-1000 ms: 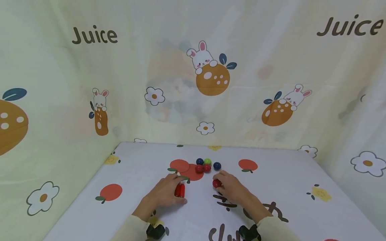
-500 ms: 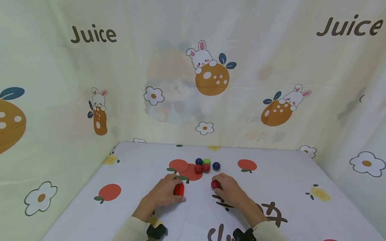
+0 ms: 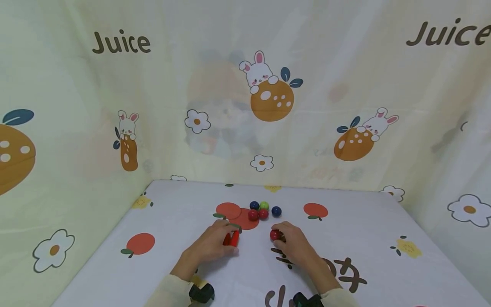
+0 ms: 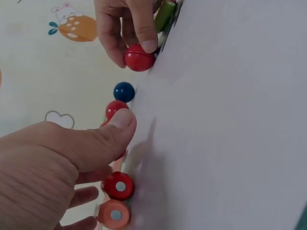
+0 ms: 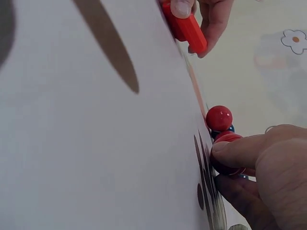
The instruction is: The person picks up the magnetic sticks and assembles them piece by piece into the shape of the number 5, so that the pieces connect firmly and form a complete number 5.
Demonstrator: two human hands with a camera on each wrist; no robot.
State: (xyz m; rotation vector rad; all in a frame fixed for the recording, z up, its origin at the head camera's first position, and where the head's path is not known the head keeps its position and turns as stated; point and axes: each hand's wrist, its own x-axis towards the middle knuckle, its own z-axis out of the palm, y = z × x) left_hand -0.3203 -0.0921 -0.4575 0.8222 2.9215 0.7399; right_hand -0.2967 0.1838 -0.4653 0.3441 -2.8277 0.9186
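Note:
In the head view my left hand (image 3: 211, 243) is around two red bars (image 3: 234, 238). The left wrist view shows their ends as a red (image 4: 119, 186) and an orange-red faceted piece, each with a silvery disc. In the right wrist view the left thumb lies on a red bar (image 5: 194, 36), with fingers on its far side. My right hand (image 3: 296, 242) pinches a red ball (image 3: 275, 235) between thumb and fingers, low over the tablecloth. A seam circles this ball (image 4: 139, 58). A green rod-like piece (image 4: 165, 17) shows beside the right hand; it is partly hidden.
Beyond the hands sit two red balls (image 3: 263, 214), a green ball (image 3: 264, 205) and a blue ball (image 3: 254, 205) in a cluster, with another blue ball (image 3: 276, 211) just right of it. A printed tablecloth (image 3: 172, 213) covers the table, and a patterned curtain (image 3: 172, 85) rises behind.
The red bars in my left hand have shifted slightly right and tilted. My right hand keeps the red ball, with its wrist drawn a little left. The ball cluster stays put.

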